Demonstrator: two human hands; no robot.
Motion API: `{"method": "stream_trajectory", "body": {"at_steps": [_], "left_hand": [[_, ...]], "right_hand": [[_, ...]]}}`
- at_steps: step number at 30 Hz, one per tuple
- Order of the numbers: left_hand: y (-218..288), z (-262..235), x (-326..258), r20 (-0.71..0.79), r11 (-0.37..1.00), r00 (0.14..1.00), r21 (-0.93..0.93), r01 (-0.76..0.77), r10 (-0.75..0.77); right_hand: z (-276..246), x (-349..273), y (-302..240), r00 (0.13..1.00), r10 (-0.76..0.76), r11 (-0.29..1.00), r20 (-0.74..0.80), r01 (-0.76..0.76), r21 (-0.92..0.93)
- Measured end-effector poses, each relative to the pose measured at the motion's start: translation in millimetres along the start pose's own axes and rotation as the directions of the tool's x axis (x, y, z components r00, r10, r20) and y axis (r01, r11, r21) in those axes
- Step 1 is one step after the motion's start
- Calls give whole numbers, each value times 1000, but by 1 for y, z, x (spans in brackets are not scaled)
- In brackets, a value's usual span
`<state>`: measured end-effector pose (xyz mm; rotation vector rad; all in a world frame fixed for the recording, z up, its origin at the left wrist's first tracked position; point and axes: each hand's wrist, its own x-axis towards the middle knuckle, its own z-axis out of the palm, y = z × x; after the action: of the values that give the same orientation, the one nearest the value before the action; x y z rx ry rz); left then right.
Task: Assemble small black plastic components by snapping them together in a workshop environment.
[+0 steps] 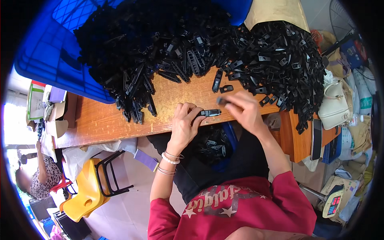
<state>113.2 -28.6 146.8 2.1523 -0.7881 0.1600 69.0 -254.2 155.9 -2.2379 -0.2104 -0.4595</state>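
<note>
**Inspector:** What stood around the work area?

**Onlooker:** A wooden table [104,120] carried a large heap of black plastic clips [160,44] that spread across most of its far side. A second heap of clips [288,56] spilled from a tan sack [276,12] at the right and ran down past the table edge. A blue crate [52,56] sat at the far left, partly under the first heap. A few loose clips [218,82] lay on bare wood just beyond the hands. A bin of clips [212,146] showed below the table edge, between the arms. A yellow chair [86,192] stood on the floor to the left, a cream handbag [334,104] hung at the right, and a scale [334,202] sat low on the right. Another person [40,176] sat at the far left.

**Inspector:** Did anything block the hands?

**Onlooker:** No. The strip of table before them was bare.

**Inspector:** The hands?

**Onlooker:** The left hand [184,124] rested at the near table edge, fingers curled and pinched on one end of a black clip [210,113] that lay flat on the wood. The right hand [242,108] was blurred. It hovered just right of that clip, fingertips pinched on a small dark piece [222,101]. I could not tell its shape.
</note>
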Motion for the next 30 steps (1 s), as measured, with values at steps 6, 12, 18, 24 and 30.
{"method": "stream_trajectory", "body": {"at_steps": [6,12,18,24,30], "left_hand": [[0,0,3,-1,998,999,19,-52,52],[1,0,2,17,998,998,33,-54,53],[-1,0,3,34,996,996,23,-81,80],[-2,-2,4,44,998,998,-23,-53,53],[-1,-1,3,35,996,996,35,-82,80]], "right_hand": [[-1,-8,-1,970,46,985,238,-84,150],[-8,-14,3,977,46,983,207,-81,166],[-1,-12,4,981,-11,982,191,-25,185],[1,-12,8,985,-25,982,170,-7,189],[5,-16,10,990,-73,990,123,57,127]]}}
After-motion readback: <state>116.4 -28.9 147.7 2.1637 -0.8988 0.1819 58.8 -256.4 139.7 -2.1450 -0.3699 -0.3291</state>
